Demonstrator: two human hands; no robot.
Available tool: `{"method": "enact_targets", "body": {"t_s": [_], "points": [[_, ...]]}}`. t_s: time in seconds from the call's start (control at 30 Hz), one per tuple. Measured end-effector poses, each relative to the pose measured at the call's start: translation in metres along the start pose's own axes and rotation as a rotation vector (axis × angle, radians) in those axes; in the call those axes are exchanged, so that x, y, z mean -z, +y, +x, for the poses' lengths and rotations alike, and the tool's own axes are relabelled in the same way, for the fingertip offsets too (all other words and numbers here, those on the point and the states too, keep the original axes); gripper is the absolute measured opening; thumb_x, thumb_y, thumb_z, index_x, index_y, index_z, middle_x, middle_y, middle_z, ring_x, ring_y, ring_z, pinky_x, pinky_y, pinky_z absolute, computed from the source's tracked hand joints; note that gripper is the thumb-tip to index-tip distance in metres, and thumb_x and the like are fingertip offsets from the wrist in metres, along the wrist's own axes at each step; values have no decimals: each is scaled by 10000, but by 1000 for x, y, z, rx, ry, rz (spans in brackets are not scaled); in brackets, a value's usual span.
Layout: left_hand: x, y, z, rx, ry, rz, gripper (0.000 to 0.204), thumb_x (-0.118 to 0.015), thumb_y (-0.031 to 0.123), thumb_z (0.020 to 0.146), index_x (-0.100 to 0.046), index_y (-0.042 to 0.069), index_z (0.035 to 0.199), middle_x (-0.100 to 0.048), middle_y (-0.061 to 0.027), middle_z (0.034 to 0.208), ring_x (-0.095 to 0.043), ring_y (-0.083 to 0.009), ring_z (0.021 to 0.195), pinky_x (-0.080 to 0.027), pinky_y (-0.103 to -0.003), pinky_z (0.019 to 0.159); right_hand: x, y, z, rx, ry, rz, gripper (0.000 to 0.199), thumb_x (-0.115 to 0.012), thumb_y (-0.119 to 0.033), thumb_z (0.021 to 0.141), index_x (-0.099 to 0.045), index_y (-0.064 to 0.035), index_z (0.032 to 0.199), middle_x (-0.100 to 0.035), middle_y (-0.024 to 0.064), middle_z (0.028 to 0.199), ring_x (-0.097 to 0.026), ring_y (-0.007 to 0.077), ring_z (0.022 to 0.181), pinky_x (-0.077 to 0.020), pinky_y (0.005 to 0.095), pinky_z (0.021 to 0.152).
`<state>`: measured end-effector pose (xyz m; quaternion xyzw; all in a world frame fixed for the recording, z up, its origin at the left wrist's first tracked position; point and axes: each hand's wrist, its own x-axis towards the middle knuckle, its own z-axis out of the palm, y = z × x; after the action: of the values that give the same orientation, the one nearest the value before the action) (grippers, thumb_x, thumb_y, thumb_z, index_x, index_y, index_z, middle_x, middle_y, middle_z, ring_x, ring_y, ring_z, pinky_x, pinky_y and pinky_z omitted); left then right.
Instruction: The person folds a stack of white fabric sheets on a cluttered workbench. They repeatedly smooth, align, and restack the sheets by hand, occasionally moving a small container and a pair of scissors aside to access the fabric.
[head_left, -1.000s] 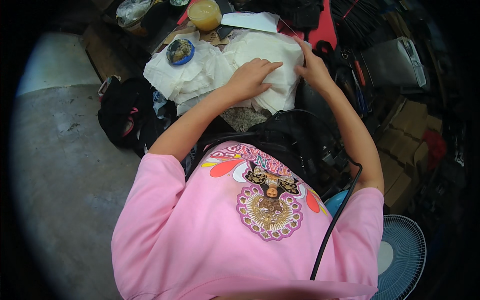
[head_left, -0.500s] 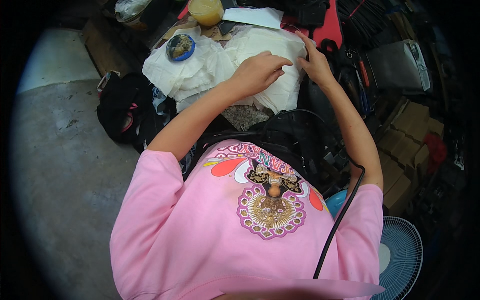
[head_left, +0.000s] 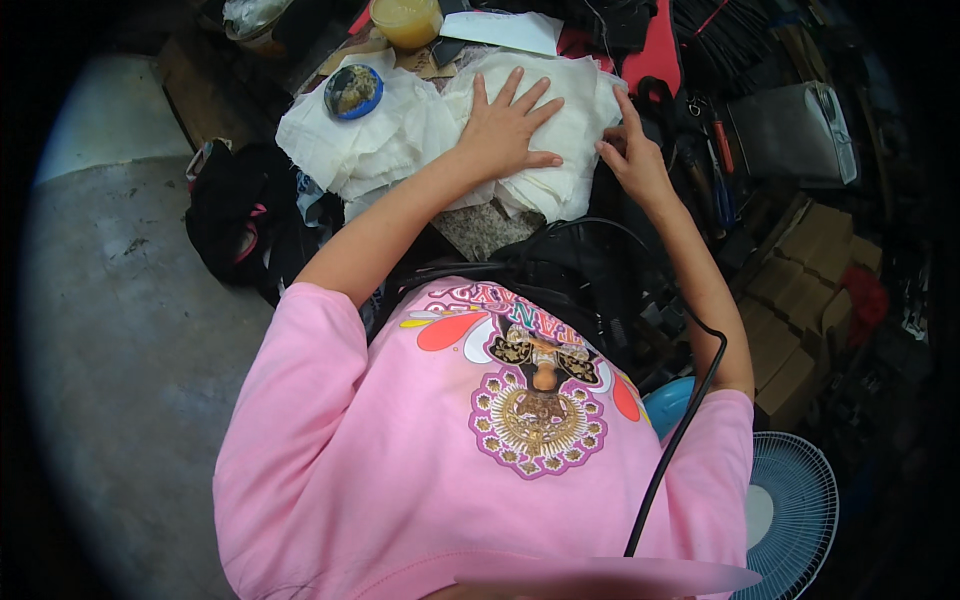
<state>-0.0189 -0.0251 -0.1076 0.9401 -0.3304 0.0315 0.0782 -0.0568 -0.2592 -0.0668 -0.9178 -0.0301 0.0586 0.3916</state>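
A pink shirt [head_left: 400, 450] fills the lower middle. Beyond it lies layered white cloth [head_left: 575, 110]; a fan [head_left: 795, 520] stands lower right. The left hand [head_left: 505, 130] rests flat on the cloth's right part, fingers spread, grasping nothing. The right hand [head_left: 635, 160] is at its right edge; whether it pinches that, I cannot tell. A yellow jar [head_left: 405, 22] stands behind, a blue-rimmed dish [head_left: 353, 92] on the cloth's left part.

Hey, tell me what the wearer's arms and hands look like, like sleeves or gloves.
Both arms emerge from plain pink short sleeves and are bare below them. The left hand and right hand wear no gloves; I see no watch or bracelet. A black cable runs past the right sleeve.
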Motion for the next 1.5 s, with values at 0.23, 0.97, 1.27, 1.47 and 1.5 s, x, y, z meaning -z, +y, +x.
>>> {"method": "enact_targets", "body": {"t_s": [0.23, 0.97, 1.27, 1.47, 1.5], "points": [[-4, -6, -3, -79, 102, -84, 796, -482, 710, 876, -402, 231, 1506, -316, -80, 1594, -217, -369, 1484, -140, -696, 1129, 10, -8, 19, 77, 141, -31, 768, -680, -124, 869, -319, -230, 1538, -685, 110, 902, -676, 228, 747, -534, 355, 737], [22, -10, 12, 50, -241, -414, 924, -540, 672, 874, -230, 145, 1567, -174, -114, 1639, -38, -333, 1528, -7, -632, 1182, 50, -161, 104, -104, -524, 784, 766, -177, -633, 1024, -517, -54, 1393, -659, 111, 1056, -624, 188, 899, -507, 339, 850], [22, -4, 5, -31, -210, -201, 1018, -668, 650, 778, -264, 138, 1559, -183, -104, 1638, -44, -347, 1523, -35, -647, 1172, 26, -169, 135, 348, -360, -143, 498, -622, -194, 944, -512, -230, 1428, -641, 68, 1148, -635, 223, 1005, -541, 359, 803], [5, -4, 5, -43, -128, -142, 1028, -614, 738, 758, -304, 161, 1550, -188, -82, 1642, -65, -340, 1520, -59, -660, 1157, -20, -179, 184, 716, -169, -576, 570, -630, -140, 882, -520, -302, 1417, -566, 108, 1300, -606, 308, 1131, -531, 395, 914], [4, -4, 5, -43, -135, -142, 1030, -614, 741, 754, -308, 162, 1549, -193, -82, 1641, -70, -340, 1520, -65, -662, 1156, -23, -183, 189, 660, -266, -433, 536, -632, -140, 889, -546, -283, 1398, -587, 119, 1280, -627, 283, 1090, -530, 367, 901]]}}
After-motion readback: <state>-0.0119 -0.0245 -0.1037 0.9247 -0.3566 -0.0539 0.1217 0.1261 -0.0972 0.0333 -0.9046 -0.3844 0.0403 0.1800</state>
